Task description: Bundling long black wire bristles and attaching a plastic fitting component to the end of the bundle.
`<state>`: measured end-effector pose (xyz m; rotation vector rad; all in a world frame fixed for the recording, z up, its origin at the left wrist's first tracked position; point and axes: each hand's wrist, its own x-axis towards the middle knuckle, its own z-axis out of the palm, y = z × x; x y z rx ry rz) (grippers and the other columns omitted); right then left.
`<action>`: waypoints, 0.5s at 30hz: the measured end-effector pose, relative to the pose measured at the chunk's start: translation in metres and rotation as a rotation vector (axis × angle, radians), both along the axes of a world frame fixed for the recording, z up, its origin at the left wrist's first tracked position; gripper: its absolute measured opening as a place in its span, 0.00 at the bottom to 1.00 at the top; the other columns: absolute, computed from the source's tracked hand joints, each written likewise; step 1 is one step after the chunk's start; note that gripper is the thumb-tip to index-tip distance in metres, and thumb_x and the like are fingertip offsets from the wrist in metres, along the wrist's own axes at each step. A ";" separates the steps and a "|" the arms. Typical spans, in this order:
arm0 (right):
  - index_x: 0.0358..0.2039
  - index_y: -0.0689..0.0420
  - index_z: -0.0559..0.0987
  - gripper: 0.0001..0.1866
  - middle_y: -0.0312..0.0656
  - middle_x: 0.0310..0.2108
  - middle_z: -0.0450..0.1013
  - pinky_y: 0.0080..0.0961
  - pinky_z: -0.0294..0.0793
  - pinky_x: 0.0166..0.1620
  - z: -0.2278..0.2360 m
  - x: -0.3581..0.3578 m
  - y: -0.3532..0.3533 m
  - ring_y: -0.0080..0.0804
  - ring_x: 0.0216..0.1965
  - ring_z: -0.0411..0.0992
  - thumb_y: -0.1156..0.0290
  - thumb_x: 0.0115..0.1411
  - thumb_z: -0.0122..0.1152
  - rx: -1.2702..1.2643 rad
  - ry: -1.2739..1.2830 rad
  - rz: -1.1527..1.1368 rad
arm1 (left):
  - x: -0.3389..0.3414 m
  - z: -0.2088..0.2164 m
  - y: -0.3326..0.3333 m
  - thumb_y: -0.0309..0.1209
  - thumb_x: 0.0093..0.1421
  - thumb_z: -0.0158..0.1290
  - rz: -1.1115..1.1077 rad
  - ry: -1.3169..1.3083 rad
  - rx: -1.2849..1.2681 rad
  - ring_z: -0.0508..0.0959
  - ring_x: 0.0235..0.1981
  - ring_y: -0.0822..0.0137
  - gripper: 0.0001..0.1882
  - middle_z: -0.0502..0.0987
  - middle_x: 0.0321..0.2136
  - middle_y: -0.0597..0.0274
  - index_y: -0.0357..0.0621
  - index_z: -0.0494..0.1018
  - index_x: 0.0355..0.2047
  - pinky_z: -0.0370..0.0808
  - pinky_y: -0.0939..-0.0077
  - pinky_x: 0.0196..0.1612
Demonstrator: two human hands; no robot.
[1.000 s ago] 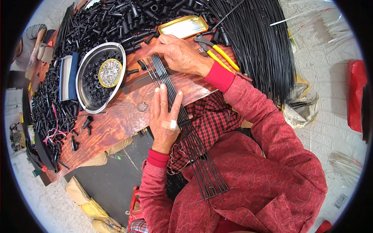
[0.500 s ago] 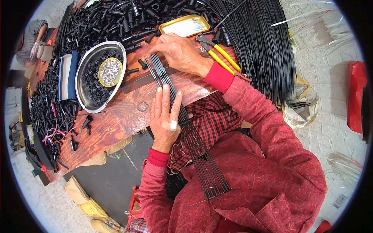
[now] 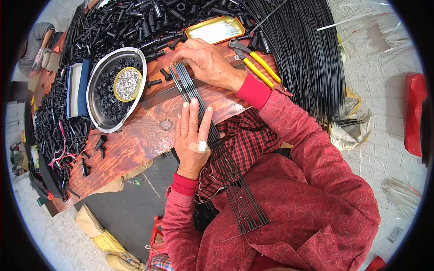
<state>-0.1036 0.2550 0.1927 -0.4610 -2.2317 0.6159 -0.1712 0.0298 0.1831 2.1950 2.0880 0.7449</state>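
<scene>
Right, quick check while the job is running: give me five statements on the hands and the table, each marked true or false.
1. The left hand lies over the black rods. True.
2. The yellow-handled pliers are gripped in the right hand. False: the yellow-handled pliers lie on the table, to the right of that hand.
3. A round yellow-rimmed container with small silvery pieces sits inside the oval metal tray. True.
4. The oval metal tray stands to the right of both hands. False: it stands to the left of both.
5. The bandage is on the right hand. False: it is on the left hand.
</scene>
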 end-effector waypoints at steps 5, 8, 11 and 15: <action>0.42 0.57 0.82 0.15 0.43 0.37 0.74 0.37 0.75 0.47 0.002 -0.006 -0.006 0.45 0.42 0.74 0.86 0.56 0.57 -0.028 0.066 0.059 | 0.002 -0.001 0.001 0.19 0.53 0.54 0.003 0.002 0.030 0.64 0.69 0.43 0.36 0.63 0.69 0.47 0.53 0.70 0.65 0.66 0.54 0.66; 0.43 0.58 0.81 0.16 0.44 0.39 0.74 0.37 0.75 0.48 0.002 -0.003 -0.002 0.45 0.43 0.74 0.86 0.56 0.56 -0.030 0.084 0.102 | 0.002 -0.002 0.002 0.22 0.54 0.56 0.009 -0.012 0.036 0.65 0.68 0.43 0.35 0.63 0.69 0.47 0.52 0.70 0.65 0.67 0.53 0.66; 0.43 0.59 0.81 0.16 0.44 0.38 0.74 0.37 0.75 0.49 0.003 0.010 0.003 0.45 0.43 0.74 0.86 0.55 0.56 0.046 0.107 0.045 | 0.002 -0.003 0.002 0.29 0.56 0.59 0.011 -0.007 0.038 0.65 0.68 0.43 0.33 0.64 0.69 0.46 0.52 0.70 0.65 0.67 0.53 0.66; 0.41 0.59 0.81 0.14 0.43 0.36 0.75 0.37 0.75 0.49 -0.005 0.021 0.002 0.45 0.43 0.74 0.85 0.55 0.57 0.070 -0.009 -0.080 | 0.002 -0.003 0.000 0.49 0.57 0.62 0.009 -0.001 0.041 0.63 0.70 0.46 0.37 0.64 0.69 0.48 0.54 0.69 0.66 0.64 0.52 0.66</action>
